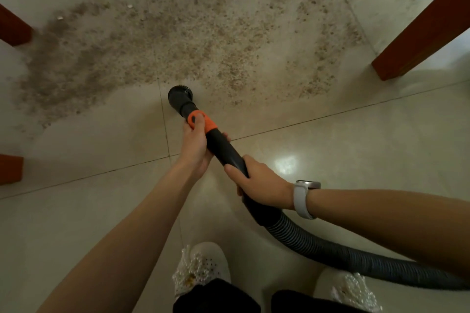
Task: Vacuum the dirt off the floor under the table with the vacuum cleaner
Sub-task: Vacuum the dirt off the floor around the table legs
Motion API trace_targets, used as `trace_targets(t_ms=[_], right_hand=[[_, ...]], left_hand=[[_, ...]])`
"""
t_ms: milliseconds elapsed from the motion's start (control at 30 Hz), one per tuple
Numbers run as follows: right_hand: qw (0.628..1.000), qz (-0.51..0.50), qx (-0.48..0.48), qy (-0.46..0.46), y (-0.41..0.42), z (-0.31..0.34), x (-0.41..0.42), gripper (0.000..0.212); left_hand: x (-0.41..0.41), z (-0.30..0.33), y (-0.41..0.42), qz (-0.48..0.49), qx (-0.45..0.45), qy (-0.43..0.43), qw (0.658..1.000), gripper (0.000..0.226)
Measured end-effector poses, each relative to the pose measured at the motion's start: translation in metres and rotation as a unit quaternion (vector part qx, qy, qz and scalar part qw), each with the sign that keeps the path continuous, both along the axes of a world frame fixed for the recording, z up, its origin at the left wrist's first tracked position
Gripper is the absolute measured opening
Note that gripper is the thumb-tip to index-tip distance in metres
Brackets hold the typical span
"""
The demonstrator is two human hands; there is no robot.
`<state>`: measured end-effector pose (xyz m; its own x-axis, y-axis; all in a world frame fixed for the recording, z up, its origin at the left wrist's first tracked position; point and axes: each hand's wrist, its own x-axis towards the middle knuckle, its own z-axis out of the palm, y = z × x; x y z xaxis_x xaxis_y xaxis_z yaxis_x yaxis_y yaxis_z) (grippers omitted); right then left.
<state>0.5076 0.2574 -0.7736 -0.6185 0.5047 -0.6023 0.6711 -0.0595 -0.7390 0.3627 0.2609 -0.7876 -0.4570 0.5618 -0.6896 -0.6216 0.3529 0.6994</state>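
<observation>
Both arms stretched forward and down. Left hand [194, 146] wrapped round the black vacuum wand [223, 150] just behind its orange collar [201, 122], thumb on the collar. Right hand [259, 181] gripping nearer, where ribbed hose [330, 249] begins. Round brush nozzle [179, 96] at near edge of dirt [178, 33] spread across tiled floor [356, 147], between wooden table legs [422, 30].

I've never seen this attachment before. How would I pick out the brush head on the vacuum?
Find the dirt spread across the tiled floor. At its near edge sits the round black brush head, just past the orange collar, the only bright part.
</observation>
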Motion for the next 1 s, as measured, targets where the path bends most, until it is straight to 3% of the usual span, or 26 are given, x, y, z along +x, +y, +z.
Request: trace_targets(t_ms=[367, 767, 1000], right_hand=[[0.999, -0.035, 0.0, -0.035, 0.003, 0.04, 0.011, 0.037], [0.995, -0.065, -0.017, -0.07, -0.028, 0.051, 0.037, 0.037], [0.995, -0.075, -0.017, -0.059, -0.022, 0.051, 0.039, 0.038]], left_hand=[[0.016, 0.015, 0.008, -0.014, -0.023, -0.051, 0.998, 0.05], [0.043, 0.024, -0.015, -0.052, -0.035, -0.098, 0.993, 0.046], [0.046, 0.024, -0.007, -0.068, -0.031, -0.083, 0.994, 0.043]])
